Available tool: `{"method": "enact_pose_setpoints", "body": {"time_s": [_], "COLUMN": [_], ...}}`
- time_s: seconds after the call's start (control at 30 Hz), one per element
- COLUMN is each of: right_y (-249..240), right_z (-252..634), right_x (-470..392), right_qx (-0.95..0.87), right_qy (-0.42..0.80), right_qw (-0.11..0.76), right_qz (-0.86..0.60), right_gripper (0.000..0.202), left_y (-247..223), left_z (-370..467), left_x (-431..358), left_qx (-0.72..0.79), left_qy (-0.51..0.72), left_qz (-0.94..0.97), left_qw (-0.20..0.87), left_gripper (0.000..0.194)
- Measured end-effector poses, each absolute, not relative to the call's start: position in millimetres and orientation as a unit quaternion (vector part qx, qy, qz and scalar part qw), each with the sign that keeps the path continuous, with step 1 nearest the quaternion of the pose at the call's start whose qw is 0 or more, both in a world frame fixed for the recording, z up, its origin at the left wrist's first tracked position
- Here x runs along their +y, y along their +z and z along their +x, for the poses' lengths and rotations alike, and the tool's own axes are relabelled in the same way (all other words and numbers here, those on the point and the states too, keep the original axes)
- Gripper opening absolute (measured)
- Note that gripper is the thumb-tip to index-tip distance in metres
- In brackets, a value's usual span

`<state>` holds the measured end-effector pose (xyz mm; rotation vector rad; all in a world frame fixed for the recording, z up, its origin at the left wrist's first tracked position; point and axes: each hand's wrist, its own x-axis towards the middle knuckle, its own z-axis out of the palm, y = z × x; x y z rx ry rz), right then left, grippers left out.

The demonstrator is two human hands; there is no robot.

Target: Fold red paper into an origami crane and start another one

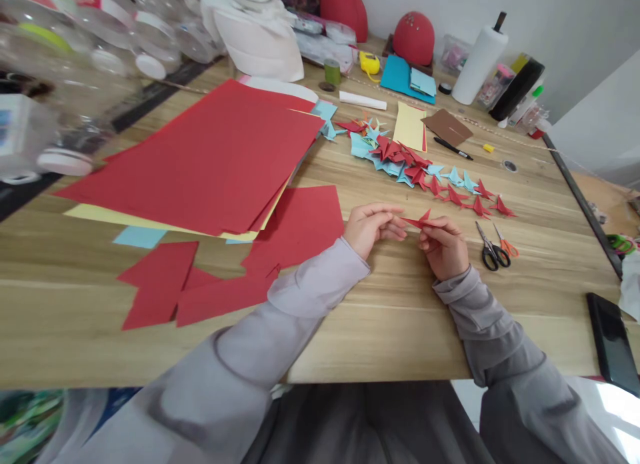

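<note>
A small folded red paper crane (pixel 419 221) is pinched in my right hand (pixel 444 245), between thumb and fingers, above the wooden table. One pointed end of it faces left, toward my left hand (pixel 373 227). My left hand is beside that point with fingers stretched and slightly bent; whether they touch the paper is hard to tell. Beyond my hands lie several finished red cranes (pixel 455 196) and light blue cranes (pixel 454 176), some in rows and some heaped. Black-handled scissors (pixel 493 254) and small orange-handled scissors (pixel 508 247) rest right of my right hand.
A stack of large red sheets (pixel 215 157) covers the table's left, with cut red pieces (pixel 163 277) in front. Plastic bottles (pixel 155 37) crowd the far left. A black pen (pixel 453 149), brown paper (pixel 447 127) and yellow tape measure (pixel 369 63) lie farther back. A phone (pixel 613 341) is at right.
</note>
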<state>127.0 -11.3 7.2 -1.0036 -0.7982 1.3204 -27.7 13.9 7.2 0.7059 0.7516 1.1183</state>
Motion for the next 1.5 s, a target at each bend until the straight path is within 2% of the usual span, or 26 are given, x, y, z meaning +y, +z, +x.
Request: {"method": "enact_pose_setpoints", "body": {"time_s": [0.1, 0.27, 0.4, 0.6, 0.87, 1.3, 1.5], "right_y": [7, 2, -5, -9, 0, -2, -1], "right_z": [126, 124, 126, 130, 128, 127, 127], "right_x": [-13, -17, -18, -17, -17, -20, -20], "right_qx": [-0.36, -0.41, -0.462, -0.518, -0.539, -0.525, -0.494], "right_qy": [0.569, 0.558, 0.554, 0.529, 0.523, 0.545, 0.575], "right_qw": [0.598, 0.59, 0.58, 0.557, 0.55, 0.543, 0.544], "right_qz": [-0.435, -0.415, -0.379, -0.376, -0.365, -0.365, -0.36], "right_gripper": [0.009, 0.007, 0.007, 0.007, 0.021, 0.01, 0.028], "left_y": [8, 12, 12, 9, 8, 10, 11], "left_z": [-23, -16, -14, -16, -19, -24, -23], "left_x": [11, 1, -3, -1, 0, 4, 3], "left_qx": [0.341, 0.335, 0.342, 0.353, 0.363, 0.365, 0.37], "left_qy": [0.476, 0.434, 0.433, 0.434, 0.441, 0.427, 0.422], "left_qz": [0.319, 0.319, 0.317, 0.315, 0.354, 0.352, 0.356], "left_qw": [0.745, 0.773, 0.772, 0.767, 0.74, 0.749, 0.747], "left_gripper": [0.021, 0.038, 0.043, 0.04, 0.035, 0.027, 0.029]}}
